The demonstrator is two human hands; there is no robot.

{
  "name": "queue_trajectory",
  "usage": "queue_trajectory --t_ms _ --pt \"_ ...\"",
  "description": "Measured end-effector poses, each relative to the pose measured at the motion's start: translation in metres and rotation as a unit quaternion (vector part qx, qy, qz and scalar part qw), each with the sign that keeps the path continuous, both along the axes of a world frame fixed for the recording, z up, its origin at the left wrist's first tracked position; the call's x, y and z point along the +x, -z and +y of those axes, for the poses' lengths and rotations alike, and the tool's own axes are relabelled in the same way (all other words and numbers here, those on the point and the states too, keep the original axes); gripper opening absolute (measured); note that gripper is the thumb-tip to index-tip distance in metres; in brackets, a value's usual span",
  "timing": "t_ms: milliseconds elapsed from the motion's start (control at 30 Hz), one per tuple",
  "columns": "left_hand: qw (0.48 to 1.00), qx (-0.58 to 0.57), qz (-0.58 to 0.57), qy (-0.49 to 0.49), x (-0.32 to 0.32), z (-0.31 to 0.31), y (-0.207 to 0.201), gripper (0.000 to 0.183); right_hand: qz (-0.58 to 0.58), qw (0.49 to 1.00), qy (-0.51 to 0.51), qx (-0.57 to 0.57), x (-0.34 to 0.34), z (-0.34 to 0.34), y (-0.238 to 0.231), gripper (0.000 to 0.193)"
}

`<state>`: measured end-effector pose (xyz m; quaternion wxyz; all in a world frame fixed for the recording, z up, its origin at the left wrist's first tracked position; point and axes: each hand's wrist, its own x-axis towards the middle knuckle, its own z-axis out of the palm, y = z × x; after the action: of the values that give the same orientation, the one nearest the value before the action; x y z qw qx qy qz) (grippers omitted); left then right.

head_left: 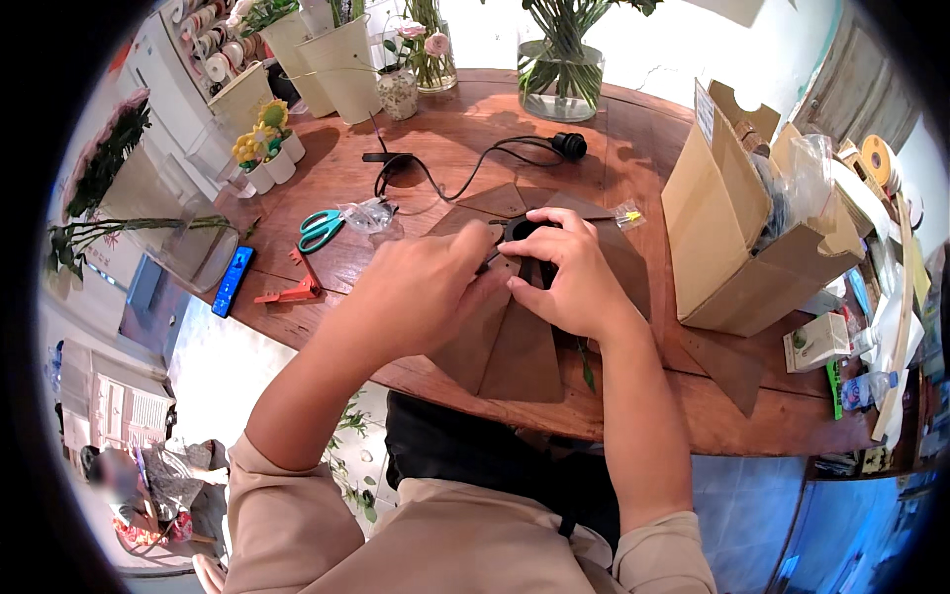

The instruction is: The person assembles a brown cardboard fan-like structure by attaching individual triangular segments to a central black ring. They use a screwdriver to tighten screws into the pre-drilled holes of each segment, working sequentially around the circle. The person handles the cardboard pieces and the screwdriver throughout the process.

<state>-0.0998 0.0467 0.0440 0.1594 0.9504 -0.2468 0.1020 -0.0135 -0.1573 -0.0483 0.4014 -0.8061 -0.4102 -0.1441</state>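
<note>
In the head view, the brown panelled piece [522, 356] lies on the wooden worktop [618, 153], directly beneath the fingers of both hands. The left hand [424, 284] has its fingers curled in, with thumb and forefinger closed on what looks like a thin dark part; just what it is, the fingers hide. The right hand [576, 269] is bent over the centre, fingers and thumb partly spread about the black collar [515, 230]; how firmly they press, I cannot tell.

The step in hand seems to be fitting or fastening something at this collar. The next move, as I judge it, calls for the right fingers to steady the collar while the left fingers make a small, careful adjustment.

The collar appears to face up toward the head, between the fingertips. The whole piece spreads roughly evenly around it, with no clear long axis of its own. Its panels run outward from the fingers, the nearest pair widening toward the person's body. Another brown panel [727, 374] lies to the right of the right fingers. Beyond the fingertips is a black cable [442, 190]; to their left, the teal scissors [320, 231].
</note>
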Motion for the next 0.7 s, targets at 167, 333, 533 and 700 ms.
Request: queue_trajectory --t_ms 167,333,533,700 --pt "0.982 0.08 0.08 -0.152 0.006 -0.004 0.007 0.018 0.013 1.0 0.004 -0.011 -0.001 -0.001 0.0 0.036" --pt "0.992 -0.039 -0.066 0.105 0.004 0.013 0.013 0.013 -0.004 1.0 -0.011 -0.004 -0.001 0.003 -0.003 0.035" --pt "0.976 -0.215 -0.008 0.021 -0.003 0.05 0.009 0.009 0.02 0.999 0.014 -0.021 -0.004 -0.001 -0.005 0.035" --pt "0.831 -0.507 -0.121 -0.196 0.037 0.145 0.066 0.003 0.009 1.0 0.018 -0.022 -0.01 0.001 -0.011 0.034"
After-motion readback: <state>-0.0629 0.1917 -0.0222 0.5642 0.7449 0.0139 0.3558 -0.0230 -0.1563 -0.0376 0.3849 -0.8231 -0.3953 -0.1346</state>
